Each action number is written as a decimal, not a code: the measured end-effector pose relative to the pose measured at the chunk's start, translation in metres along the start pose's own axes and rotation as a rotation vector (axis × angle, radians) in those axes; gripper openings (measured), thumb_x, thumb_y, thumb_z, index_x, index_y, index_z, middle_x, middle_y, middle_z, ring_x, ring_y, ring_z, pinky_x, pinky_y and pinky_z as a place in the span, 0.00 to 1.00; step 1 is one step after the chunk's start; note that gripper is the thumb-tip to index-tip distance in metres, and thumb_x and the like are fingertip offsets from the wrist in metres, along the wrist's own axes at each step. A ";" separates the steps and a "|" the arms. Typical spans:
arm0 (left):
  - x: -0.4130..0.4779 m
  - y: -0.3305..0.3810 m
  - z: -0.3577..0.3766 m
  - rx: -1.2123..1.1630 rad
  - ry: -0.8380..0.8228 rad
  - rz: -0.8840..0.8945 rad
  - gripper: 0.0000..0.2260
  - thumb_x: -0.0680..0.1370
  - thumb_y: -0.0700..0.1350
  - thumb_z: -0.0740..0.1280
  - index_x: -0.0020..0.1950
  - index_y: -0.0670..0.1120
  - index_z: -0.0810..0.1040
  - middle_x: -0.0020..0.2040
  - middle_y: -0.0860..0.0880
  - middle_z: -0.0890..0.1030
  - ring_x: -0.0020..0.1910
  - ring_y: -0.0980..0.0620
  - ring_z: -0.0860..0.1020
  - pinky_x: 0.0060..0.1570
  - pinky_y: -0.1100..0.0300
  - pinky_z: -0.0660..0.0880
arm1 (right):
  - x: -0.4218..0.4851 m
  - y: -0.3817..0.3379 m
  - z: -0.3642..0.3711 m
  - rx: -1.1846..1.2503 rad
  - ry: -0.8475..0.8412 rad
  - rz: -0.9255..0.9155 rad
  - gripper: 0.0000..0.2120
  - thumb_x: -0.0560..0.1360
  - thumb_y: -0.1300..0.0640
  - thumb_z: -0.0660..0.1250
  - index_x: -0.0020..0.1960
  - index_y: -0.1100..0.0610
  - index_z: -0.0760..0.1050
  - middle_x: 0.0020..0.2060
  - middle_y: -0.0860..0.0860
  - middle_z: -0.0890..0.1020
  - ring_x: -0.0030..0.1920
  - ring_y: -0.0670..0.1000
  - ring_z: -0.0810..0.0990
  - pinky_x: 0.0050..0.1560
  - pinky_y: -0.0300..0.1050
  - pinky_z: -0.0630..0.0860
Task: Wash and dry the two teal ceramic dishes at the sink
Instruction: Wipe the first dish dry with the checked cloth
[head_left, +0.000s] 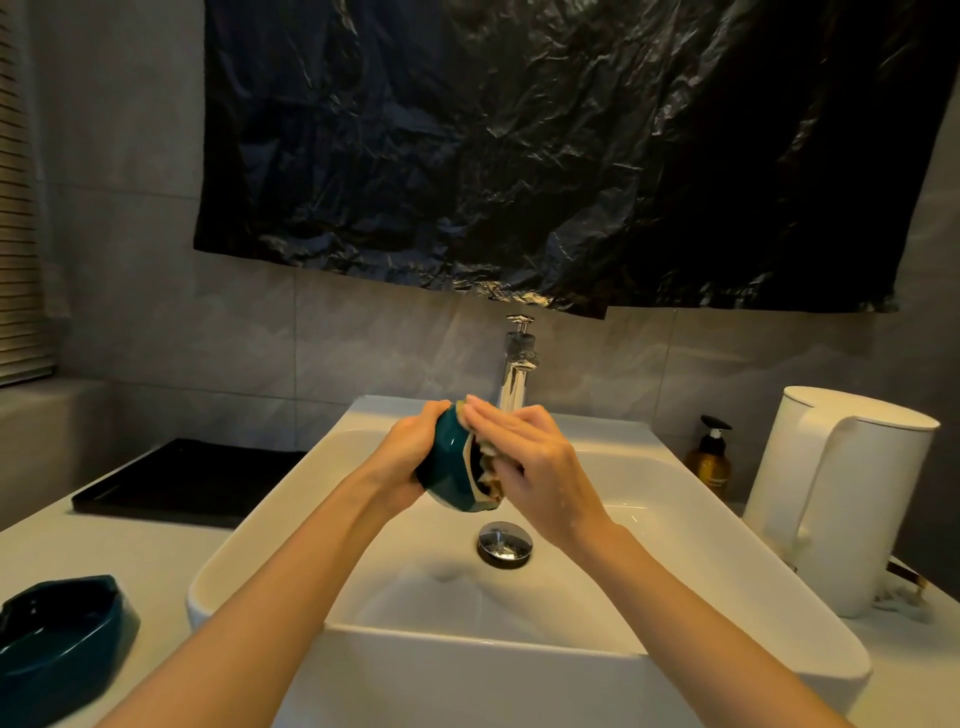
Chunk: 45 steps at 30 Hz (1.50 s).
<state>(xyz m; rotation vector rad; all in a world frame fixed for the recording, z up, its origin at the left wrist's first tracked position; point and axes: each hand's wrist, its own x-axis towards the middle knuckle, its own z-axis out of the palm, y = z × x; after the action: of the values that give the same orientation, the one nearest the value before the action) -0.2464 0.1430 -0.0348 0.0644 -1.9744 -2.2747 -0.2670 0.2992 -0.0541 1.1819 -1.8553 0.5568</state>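
A crumpled black plastic sheet (571, 156) hangs over the wall above a white sink (467, 675), with a white jug (857, 493) on the right and a black tray (171, 483) on the left.

One teal dish (62, 639) sits upright on the counter to the left of the sink, untouched. The other dish (449, 462) is held over the basin, below the tap (514, 374), tipped on its side with its mouth facing right. The left hand (405, 457) grasps it, fingers wrapped round the base and wall. The right hand (535, 467) holds a beige sponge (491, 480) and presses it into the dish's mouth.

I'd judge the dish stiff, fairly heavy for its size and brittle. Its glaze shines and will be slick once wet or soapy, and a slip onto the hard basin could chip it. The angled facets and rim look like the surest places to hold, with the palm cupped under the base.
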 end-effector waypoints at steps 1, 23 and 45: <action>0.000 0.000 0.001 0.022 -0.007 0.014 0.15 0.81 0.53 0.56 0.55 0.45 0.77 0.51 0.42 0.81 0.50 0.47 0.78 0.51 0.54 0.75 | 0.002 0.001 0.000 -0.007 0.023 0.047 0.24 0.73 0.70 0.65 0.68 0.58 0.72 0.65 0.49 0.75 0.51 0.51 0.74 0.56 0.35 0.71; -0.003 0.002 0.003 0.065 0.029 0.001 0.19 0.79 0.59 0.58 0.54 0.45 0.76 0.53 0.44 0.80 0.50 0.47 0.78 0.48 0.56 0.75 | -0.005 0.013 0.000 0.086 -0.009 0.352 0.24 0.77 0.68 0.61 0.72 0.55 0.66 0.68 0.47 0.72 0.55 0.46 0.68 0.58 0.37 0.72; -0.013 0.004 0.000 -0.177 -0.069 -0.013 0.16 0.79 0.57 0.58 0.48 0.48 0.79 0.46 0.46 0.82 0.47 0.48 0.79 0.44 0.55 0.76 | -0.002 0.007 0.002 0.242 0.022 0.474 0.24 0.78 0.68 0.58 0.72 0.52 0.65 0.60 0.41 0.74 0.54 0.47 0.71 0.51 0.29 0.72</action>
<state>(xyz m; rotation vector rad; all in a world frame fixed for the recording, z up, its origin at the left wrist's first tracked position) -0.2329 0.1445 -0.0316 -0.0180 -1.7993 -2.4807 -0.2739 0.3023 -0.0561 0.8727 -2.1015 1.0766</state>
